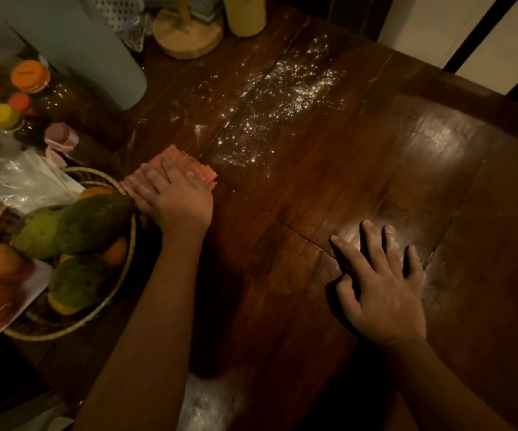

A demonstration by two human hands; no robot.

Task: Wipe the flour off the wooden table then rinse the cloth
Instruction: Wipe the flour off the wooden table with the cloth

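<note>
No text, label, brand or number can be read anywhere in the frame. At the upper left, the orange lid (30,75) of a dark jar (65,104) carries a faint mark across its top, but it is too blurred and dim to make out as letters or figures.

The left hand (175,197) presses flat, right hand (382,290) splayed.
</note>
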